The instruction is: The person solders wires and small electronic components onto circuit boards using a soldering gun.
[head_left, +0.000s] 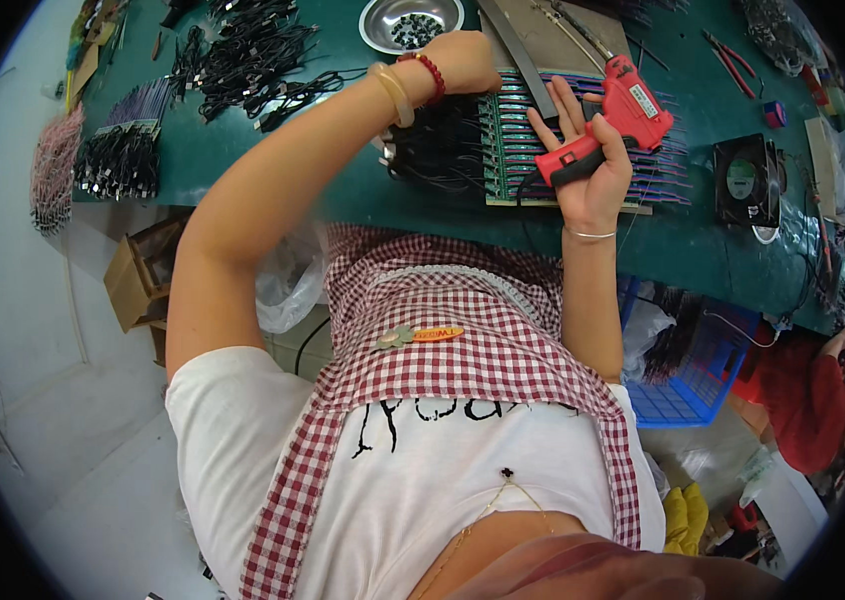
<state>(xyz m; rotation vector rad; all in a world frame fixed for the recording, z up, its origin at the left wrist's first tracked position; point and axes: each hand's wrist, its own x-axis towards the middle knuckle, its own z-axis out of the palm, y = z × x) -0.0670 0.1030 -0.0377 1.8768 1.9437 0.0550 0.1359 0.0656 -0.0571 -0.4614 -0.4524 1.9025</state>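
Note:
My right hand [588, 190] holds a red soldering gun [640, 112] by its handle, the thumb around it and several fingers stretched out. The gun's metal tip points away toward the far edge. Beneath it lies a row of narrow green circuit boards [505, 165] with coloured wires [671, 168] running right. My left hand [463, 62] is closed at the far left corner of the boards; its fingertips are hidden, and so is anything they hold. A grey metal bar [523, 60] lies slanted across the boards. Black cables [433, 145] bunch just left of them.
A metal bowl [373, 28] of small dark parts stands beyond my left hand. Cable bundles [253, 60] cover the far left of the green table [343, 195]. Red-handled pliers [731, 65] and a black fan [746, 180] lie right. A blue crate [688, 395] stands below; another person [803, 410] is at the right.

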